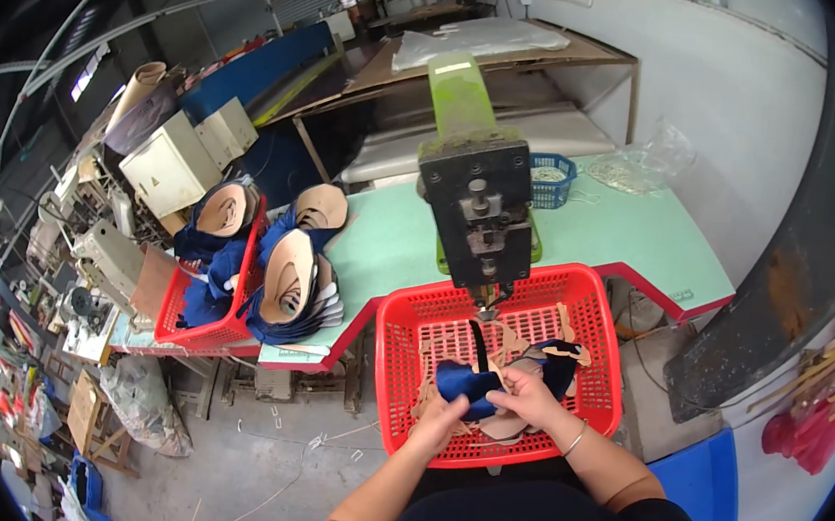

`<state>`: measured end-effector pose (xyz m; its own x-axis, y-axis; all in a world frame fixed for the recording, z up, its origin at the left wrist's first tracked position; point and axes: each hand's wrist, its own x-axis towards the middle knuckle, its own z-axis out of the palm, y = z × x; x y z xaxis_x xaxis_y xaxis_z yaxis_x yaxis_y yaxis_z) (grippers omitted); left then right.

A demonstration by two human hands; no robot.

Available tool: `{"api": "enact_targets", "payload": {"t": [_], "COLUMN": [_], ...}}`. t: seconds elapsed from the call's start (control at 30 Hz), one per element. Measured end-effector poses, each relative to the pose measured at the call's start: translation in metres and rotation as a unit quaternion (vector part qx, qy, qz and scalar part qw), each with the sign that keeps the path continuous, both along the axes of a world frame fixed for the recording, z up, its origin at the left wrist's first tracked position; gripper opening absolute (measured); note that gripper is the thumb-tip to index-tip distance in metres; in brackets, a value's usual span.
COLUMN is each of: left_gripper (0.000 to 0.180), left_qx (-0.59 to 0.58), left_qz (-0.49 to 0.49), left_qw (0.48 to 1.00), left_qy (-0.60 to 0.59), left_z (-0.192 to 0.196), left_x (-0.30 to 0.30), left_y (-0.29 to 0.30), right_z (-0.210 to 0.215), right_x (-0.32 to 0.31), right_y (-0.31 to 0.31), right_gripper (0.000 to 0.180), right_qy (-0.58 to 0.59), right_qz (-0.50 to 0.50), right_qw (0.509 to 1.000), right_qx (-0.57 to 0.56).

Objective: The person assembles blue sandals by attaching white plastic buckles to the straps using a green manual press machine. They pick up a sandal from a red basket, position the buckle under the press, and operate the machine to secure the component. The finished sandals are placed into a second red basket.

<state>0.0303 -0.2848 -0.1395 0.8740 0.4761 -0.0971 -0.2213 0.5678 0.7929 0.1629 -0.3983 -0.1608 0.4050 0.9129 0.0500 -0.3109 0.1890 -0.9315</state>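
A dark blue fabric piece with beige lining [463,381], much like a shoe upper, is held low over the red basket [390,363]. My left hand [439,425] is closed on its near left edge. My right hand [528,399] pinches its right side with thumb and fingers. More blue and beige pieces [560,368] lie in the basket beside and under my right hand, with thin beige trimmings [565,320] around them. Just beyond the held piece is the black head of a green-armed sewing machine [478,201]; its lower tip hangs over the basket.
On the pale green table [381,222], stacks of blue and beige uppers [286,288] stand at the left by another red basket [245,294]. A small blue basket [552,181] and a clear plastic bag [637,169] sit behind the machine. At the right is a dark column [776,295].
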Motion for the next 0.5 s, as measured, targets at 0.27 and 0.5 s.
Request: {"api": "enact_targets", "payload": {"t": [0.27, 0.5], "left_gripper": [0.028, 0.017], "left_qx": [0.135, 0.303], "left_qz": [0.017, 0.075], "left_qw": [0.982, 0.944], "left_qy": [0.134, 0.113], "left_z": [-0.008, -0.022], "left_x": [0.004, 0.008], "left_y": [0.006, 0.001], "right_z": [-0.008, -0.018], "right_x": [0.015, 0.014], "right_y": [-0.002, 0.002], "right_gripper": [0.025, 0.016], "right_qy": [0.197, 0.195], "right_qz": [0.051, -0.007], "right_qw": [0.979, 0.977], "right_qx": [0.018, -0.088]}}
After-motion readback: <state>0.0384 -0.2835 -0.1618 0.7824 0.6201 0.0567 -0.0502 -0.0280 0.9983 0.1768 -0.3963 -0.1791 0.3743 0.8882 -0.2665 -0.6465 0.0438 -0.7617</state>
